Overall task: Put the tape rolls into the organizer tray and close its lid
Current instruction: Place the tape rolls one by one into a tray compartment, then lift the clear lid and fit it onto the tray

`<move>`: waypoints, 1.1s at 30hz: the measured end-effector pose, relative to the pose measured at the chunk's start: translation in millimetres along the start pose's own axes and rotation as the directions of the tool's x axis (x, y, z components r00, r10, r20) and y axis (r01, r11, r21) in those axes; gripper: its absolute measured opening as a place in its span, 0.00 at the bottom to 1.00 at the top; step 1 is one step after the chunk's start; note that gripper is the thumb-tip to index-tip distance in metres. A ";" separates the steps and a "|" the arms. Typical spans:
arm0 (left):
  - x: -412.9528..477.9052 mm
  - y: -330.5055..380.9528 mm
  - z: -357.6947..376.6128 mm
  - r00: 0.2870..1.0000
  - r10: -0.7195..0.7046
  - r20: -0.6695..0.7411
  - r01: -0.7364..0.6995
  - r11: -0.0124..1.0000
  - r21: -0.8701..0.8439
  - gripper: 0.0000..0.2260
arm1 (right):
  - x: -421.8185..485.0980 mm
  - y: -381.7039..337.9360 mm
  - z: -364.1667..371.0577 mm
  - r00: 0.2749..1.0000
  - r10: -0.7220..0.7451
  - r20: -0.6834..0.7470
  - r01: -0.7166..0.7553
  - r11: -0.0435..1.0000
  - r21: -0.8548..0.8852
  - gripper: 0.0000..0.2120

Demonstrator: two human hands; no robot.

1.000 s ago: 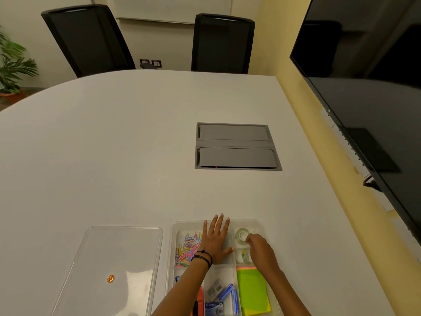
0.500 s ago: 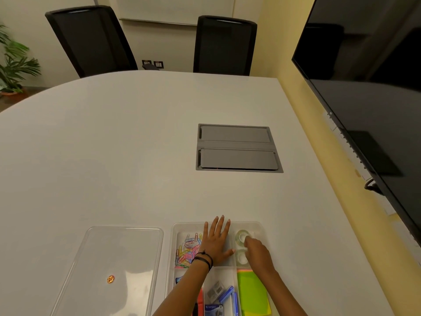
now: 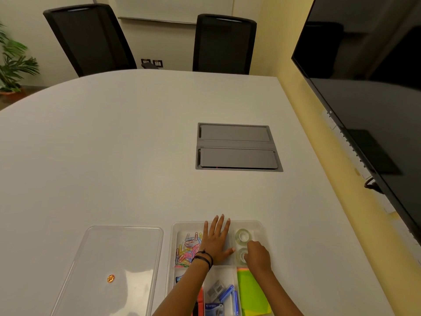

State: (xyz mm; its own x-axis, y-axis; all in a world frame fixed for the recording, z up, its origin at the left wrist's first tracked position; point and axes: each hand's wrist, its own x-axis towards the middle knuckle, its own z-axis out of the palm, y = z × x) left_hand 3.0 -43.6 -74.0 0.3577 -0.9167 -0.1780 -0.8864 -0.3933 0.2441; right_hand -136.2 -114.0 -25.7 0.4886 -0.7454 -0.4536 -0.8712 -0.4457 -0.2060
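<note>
The clear organizer tray (image 3: 262, 226) sits at the table's near edge. Two clear tape rolls lie in its far right compartment, the far tape roll (image 3: 244, 235) and the near tape roll (image 3: 240, 256). My right hand (image 3: 258, 257) rests with curled fingers against the near roll's right side and covers part of it. I see no grip on it. My left hand (image 3: 215, 241) lies flat with fingers spread on the tray's middle, beside the coloured paper clips (image 3: 187, 250). The clear lid (image 3: 136, 247) lies flat on the table left of the tray.
Other tray compartments hold green sticky notes (image 3: 251, 293), blue staple boxes (image 3: 227, 295) and a red item (image 3: 200, 299). A grey cable hatch (image 3: 237, 147) is set in the white table (image 3: 114, 156). Two black chairs stand beyond, and a large dark screen (image 3: 369, 110) hangs on the right.
My right hand has drawn back from the far tape roll toward the near one. The left hand has stayed flat on the tray.
</note>
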 end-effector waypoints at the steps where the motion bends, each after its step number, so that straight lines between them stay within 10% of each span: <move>1: 0.1 -0.3 -0.2 1.000 -0.001 0.002 0.001 1.000 0.000 0.46 | 0.1 0.2 -0.6 1.000 0.002 -0.013 -0.002 1.000 0.001 0.10; 26: 0.0 -1.8 -4.5 0.987 -0.007 0.163 0.021 0.996 -0.083 0.47 | -6.6 -5.0 -14.7 1.000 0.023 0.008 -0.023 1.000 0.020 0.12; 33: -11.6 0.3 -24.5 0.996 0.089 0.011 -0.087 0.991 -0.097 0.41 | -19.1 -4.6 -22.8 0.983 -0.067 -0.171 0.090 0.987 0.132 0.16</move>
State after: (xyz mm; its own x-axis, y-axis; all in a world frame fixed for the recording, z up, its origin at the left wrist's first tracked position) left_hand 5.8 -34.8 -48.5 0.2744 -0.9471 -0.1666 -0.8814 -0.3170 0.3504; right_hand -140.4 -109.0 3.7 0.5470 -0.7876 -0.2838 -0.8223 -0.4418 -0.3587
